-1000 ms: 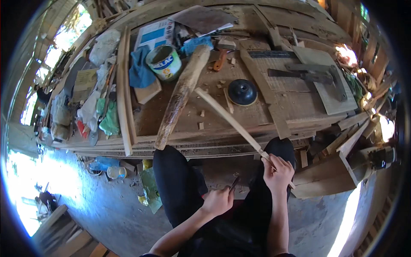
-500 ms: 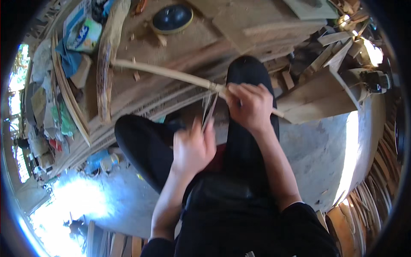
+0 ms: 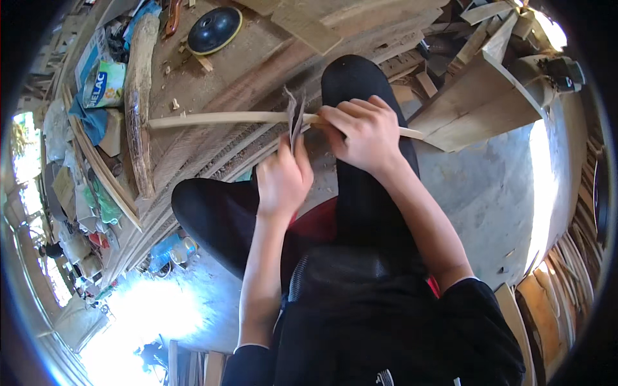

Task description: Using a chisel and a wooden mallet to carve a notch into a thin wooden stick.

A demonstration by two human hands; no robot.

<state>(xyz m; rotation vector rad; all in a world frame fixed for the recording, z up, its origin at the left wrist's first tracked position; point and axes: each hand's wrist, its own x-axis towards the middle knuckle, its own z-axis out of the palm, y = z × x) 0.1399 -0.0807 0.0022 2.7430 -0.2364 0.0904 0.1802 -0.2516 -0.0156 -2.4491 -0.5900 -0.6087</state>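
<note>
A long, slim, pale wooden stick (image 3: pixel 225 118) runs sideways above my knees, slightly bowed. My right hand (image 3: pixel 367 134) is wrapped round it near its right end, over my right thigh. Its left end meets a rough, curved piece of wood (image 3: pixel 140 109) on the workbench. In my left hand (image 3: pixel 285 177), a folded grey-brown strip that looks like sandpaper (image 3: pixel 295 119) is pinched between thumb and fingers. The strip crosses the stick just left of my right hand, its loose ends standing up above it. Motion slightly blurs the left hand.
On the wooden workbench (image 3: pixel 257 55) lie a black round pad (image 3: pixel 215 31) and wood scraps. A printed can (image 3: pixel 106 83) and a blue cloth (image 3: pixel 90 119) stand at the left among clutter. To the right, a broad board (image 3: pixel 479 106) leans above the concrete floor (image 3: pixel 476 199).
My left hand and the strip have moved up, so the strip now rises above the stick. The stick lies more level, its right end higher. The whole view has shifted slightly.
</note>
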